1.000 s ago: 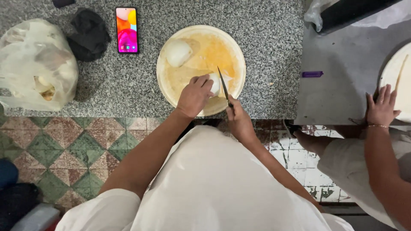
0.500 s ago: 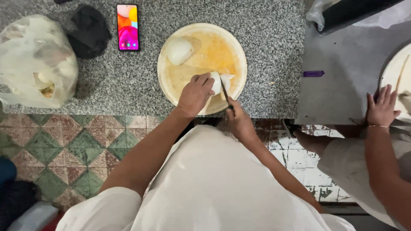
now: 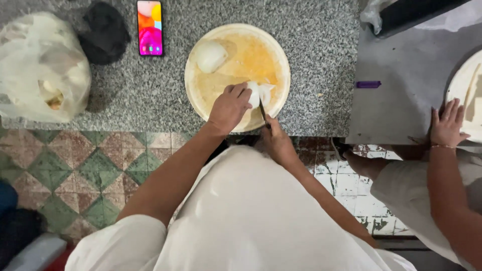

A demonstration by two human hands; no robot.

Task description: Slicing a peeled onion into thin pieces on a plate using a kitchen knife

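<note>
The left hand (image 3: 230,106) lay curled over a white peeled onion piece (image 3: 254,94) near the front edge of a round wooden cutting board (image 3: 201,95), its grip closed on the piece and pinning it to the wood. Just to the right of that grip, the right hand (image 3: 277,143) was wrapped tight around the handle of a knife (image 3: 262,110), the dark blade angled up toward the held piece and touching or very nearly touching it; the exact contact was too small to make out. A thin white portion (image 3: 267,93) sat on the far side of the blade, just beside the held piece, so by the look of it some cutting was done there while most of that piece was whole. Farther from the left grip, toward the back left of the board, a second peeled onion (image 3: 211,55) sat untouched, judged to be work remaining. The board rested on a speckled granite desk (image 3: 311,45). Well to the left of both grips lay a smartphone (image 3: 150,27) with a lit screen, a dark crumpled cloth (image 3: 104,32) and a translucent plastic bag (image 3: 40,68). Far to the right, another person's hand (image 3: 447,125) rested flat beside another round board (image 3: 464,83), near a small purple object (image 3: 368,84).
</note>
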